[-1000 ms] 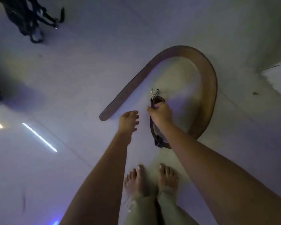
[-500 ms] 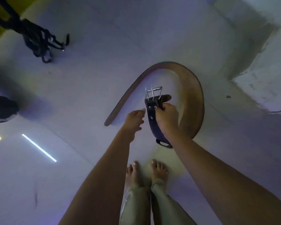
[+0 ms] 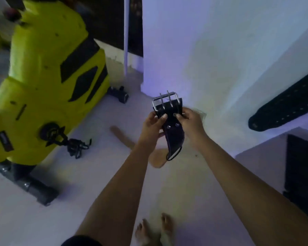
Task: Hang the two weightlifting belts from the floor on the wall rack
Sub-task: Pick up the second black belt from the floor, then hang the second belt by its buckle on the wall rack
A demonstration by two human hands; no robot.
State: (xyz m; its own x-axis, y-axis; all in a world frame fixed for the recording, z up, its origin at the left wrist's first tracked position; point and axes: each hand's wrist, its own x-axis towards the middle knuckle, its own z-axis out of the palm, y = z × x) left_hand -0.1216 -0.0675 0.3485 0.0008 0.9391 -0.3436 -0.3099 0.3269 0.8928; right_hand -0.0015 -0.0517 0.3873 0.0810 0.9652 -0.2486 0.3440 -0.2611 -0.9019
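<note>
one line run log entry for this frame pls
phase: carry | left hand: gripping belt buckle end | right hand: gripping same | belt tail: trailing near floor

Pale floor (image 3: 89, 174), white wall (image 3: 212, 50), yellow exercise machine (image 3: 48, 77) at left.

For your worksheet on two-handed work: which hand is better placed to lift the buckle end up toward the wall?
Probably the right hand: it grips the belt on the side nearest the wall, close beneath the buckle. The left hand only steadies the far side.
</note>
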